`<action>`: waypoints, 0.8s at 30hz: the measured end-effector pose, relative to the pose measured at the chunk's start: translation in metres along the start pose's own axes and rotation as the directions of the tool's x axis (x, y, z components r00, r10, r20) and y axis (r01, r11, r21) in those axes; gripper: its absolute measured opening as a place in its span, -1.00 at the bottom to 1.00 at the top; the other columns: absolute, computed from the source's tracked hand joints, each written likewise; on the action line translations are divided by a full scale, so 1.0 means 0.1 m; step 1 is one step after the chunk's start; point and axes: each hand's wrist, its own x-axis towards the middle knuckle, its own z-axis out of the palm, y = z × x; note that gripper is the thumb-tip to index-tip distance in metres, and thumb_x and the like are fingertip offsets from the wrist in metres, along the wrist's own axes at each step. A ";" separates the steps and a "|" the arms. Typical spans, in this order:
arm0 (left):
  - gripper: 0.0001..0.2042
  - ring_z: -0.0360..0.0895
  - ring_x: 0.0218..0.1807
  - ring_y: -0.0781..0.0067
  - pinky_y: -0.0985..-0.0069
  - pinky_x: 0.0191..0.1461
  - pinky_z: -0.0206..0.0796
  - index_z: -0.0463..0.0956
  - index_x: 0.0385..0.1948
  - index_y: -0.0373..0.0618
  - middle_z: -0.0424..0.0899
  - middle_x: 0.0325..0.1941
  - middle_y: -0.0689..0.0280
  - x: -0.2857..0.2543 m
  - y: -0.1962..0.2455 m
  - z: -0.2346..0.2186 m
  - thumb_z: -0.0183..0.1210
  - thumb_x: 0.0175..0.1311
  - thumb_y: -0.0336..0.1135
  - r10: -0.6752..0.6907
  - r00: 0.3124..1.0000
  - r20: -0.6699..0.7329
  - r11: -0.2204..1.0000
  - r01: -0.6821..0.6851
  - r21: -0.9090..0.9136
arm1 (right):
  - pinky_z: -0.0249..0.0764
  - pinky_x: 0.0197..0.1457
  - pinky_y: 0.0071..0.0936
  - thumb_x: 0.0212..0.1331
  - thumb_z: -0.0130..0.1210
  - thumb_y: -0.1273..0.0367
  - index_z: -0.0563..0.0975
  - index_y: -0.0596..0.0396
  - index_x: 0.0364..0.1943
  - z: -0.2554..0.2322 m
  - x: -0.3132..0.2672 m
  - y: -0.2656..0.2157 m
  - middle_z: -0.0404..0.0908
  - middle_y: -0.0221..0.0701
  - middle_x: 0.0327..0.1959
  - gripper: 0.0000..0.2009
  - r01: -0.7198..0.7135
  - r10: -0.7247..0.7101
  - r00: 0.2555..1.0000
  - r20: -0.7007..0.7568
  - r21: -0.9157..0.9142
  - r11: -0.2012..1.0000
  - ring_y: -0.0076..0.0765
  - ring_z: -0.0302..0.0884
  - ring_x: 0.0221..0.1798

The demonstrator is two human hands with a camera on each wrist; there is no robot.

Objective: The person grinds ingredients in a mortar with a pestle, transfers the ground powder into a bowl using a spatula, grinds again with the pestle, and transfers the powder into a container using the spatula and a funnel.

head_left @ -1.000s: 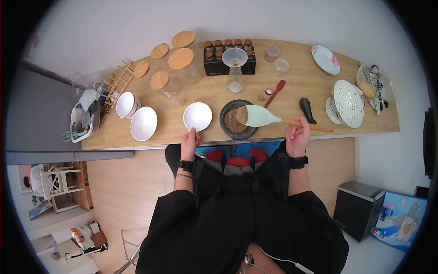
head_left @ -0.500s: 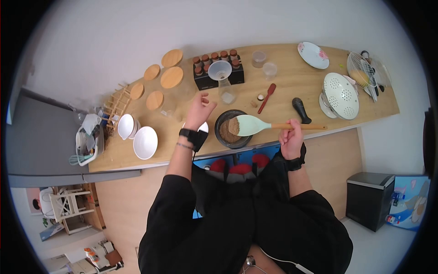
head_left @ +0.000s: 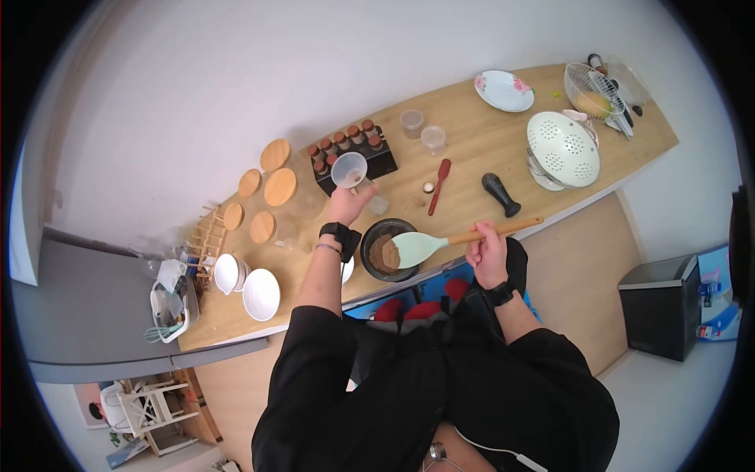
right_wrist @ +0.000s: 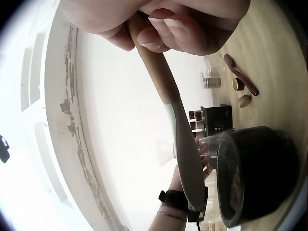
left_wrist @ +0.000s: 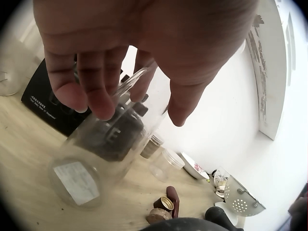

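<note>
The head camera looks down over the whole surface [head_left: 472, 153]; the wrist cameras look across it from close beneath the fingers [left_wrist: 96, 91], sharing the black box [left_wrist: 50, 108]: nine o'clock in the left, three in the right.

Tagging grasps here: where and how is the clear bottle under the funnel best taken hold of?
Likely the neck of the clear bottle just under the funnel, coming from the person's left: the neck is narrower than the base, while the jar rack stands behind and the black bowl in front.

Glass carafe [head_left: 378, 205] partly hidden behind left hand [head_left: 351, 205]
</note>
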 end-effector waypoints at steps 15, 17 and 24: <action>-0.51 0.65 -0.10 0.10 0.32 -0.03 0.44 0.53 0.00 -0.21 0.69 -0.09 0.05 -0.80 0.00 -0.04 0.38 0.13 -0.08 -0.114 0.978 -0.177 0.993 0.108 -0.043 | 0.04 -0.71 -0.60 0.32 0.03 0.23 0.47 0.05 -0.32 0.04 0.04 0.05 0.20 -0.53 -0.75 -0.81 -0.002 0.002 1.000 -0.019 0.019 1.000 -0.60 0.07 -0.77; -0.62 0.63 -0.28 0.12 0.32 -0.14 0.45 0.55 -0.09 -0.24 0.68 -0.24 0.07 -1.15 -0.10 -0.19 0.32 0.20 -0.15 -0.192 0.914 -0.357 0.979 0.150 -0.141 | 0.04 -0.71 -0.59 0.32 0.02 0.24 0.47 0.05 -0.32 0.02 0.05 0.06 0.21 -0.53 -0.75 -0.81 0.005 -0.005 1.000 -0.012 0.004 1.000 -0.60 0.07 -0.77; -0.58 0.55 -0.51 0.03 0.26 -0.36 0.37 0.51 -0.56 -0.27 0.57 -0.61 0.06 -2.38 -0.73 -0.33 0.18 0.33 -0.05 -0.418 0.803 -0.426 0.864 0.497 0.088 | 0.04 -0.70 -0.60 0.31 -0.01 0.23 0.45 0.04 -0.29 -0.03 0.16 0.11 0.23 -0.52 -0.73 -0.82 0.025 -0.024 0.999 0.034 -0.036 0.999 -0.59 0.06 -0.75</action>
